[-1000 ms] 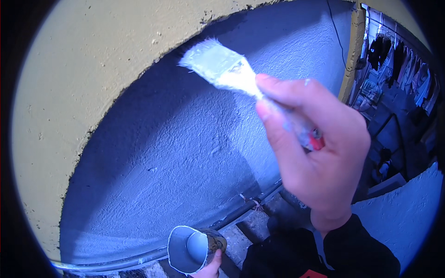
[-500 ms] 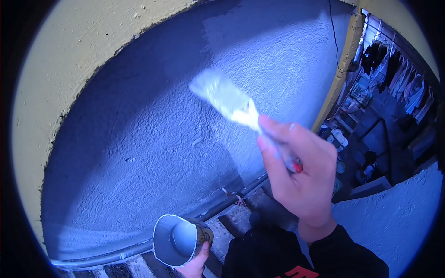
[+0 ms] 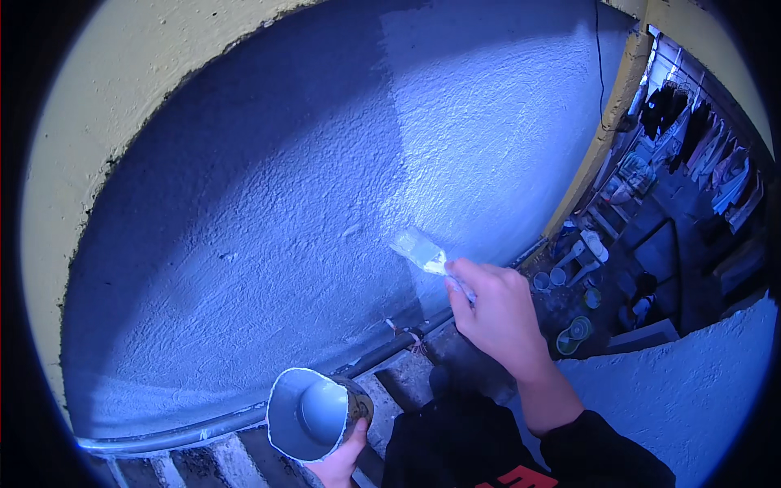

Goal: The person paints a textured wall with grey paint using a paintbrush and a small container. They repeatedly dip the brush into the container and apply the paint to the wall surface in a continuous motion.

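Head view: looking down along a rough blue wall.
Right hand (image 3: 498, 315): closed around the handle of a paintbrush (image 3: 425, 252), fingers wrapped tight, handle almost wholly hidden in the fist.
Paintbrush: pale bristles pointing up and left, tip touching the blue wall (image 3: 268, 211) low down, just above the pipe.
Left hand (image 3: 342, 462): at the lower edge, fingers clasped on the side of a paint can (image 3: 313, 413); only the fingertips and thumb showing.
Paint can: tilted with its open mouth toward the camera, pale grey-blue paint inside, held near the foot of the wall and well left of the brush.
Wall: textured plaster, lighter and shinier on the right part, darker on the left; yellow border (image 3: 98, 106) curving round the top and left.
Pipe (image 3: 244, 419): running along the base of the wall.
Beyond, right: small pots (image 3: 569, 335) on the ground, clothes (image 3: 700, 146) hanging farther off.
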{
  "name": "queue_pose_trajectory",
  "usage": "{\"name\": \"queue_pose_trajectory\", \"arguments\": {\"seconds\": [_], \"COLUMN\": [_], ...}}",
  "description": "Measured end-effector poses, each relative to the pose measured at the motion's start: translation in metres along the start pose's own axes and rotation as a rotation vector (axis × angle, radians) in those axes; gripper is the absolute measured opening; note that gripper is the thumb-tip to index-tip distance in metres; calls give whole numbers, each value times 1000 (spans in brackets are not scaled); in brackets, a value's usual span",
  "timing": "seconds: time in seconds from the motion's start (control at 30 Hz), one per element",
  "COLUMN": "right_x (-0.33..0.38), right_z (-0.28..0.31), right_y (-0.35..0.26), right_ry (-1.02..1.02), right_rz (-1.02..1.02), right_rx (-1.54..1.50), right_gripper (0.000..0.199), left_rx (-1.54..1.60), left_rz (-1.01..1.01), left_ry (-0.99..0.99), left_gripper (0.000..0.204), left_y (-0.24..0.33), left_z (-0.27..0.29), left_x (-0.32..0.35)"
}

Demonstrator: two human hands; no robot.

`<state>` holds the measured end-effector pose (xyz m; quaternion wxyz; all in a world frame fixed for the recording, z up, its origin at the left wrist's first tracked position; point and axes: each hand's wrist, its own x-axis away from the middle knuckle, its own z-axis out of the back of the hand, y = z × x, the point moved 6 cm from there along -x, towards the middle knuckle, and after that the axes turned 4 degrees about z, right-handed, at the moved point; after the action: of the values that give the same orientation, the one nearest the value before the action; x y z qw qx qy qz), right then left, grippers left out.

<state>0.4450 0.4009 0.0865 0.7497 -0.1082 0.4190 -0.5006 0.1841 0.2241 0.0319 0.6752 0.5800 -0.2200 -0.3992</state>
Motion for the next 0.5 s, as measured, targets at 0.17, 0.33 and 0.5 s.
{"name": "queue_pose_trajectory", "arguments": {"seconds": [0.17,0.33,0.5], "right_x": [-38,-47,-26], "right_z": [32,59,30], "right_y": [-34,-51,-32], "right_ry": [282,490,404], "right_rz": [122,304,261], "right_rx": [-104,-234,-146], "right_gripper": [13,18,22], "left_rx": [-38,-71,-75], "left_rz": [-14,16,10], "left_ry": [2,18,56], "left_gripper": [86,92,94], "left_y": [0,14,6], "left_z": [1,0,4], "left_x": [4,3,3]}}
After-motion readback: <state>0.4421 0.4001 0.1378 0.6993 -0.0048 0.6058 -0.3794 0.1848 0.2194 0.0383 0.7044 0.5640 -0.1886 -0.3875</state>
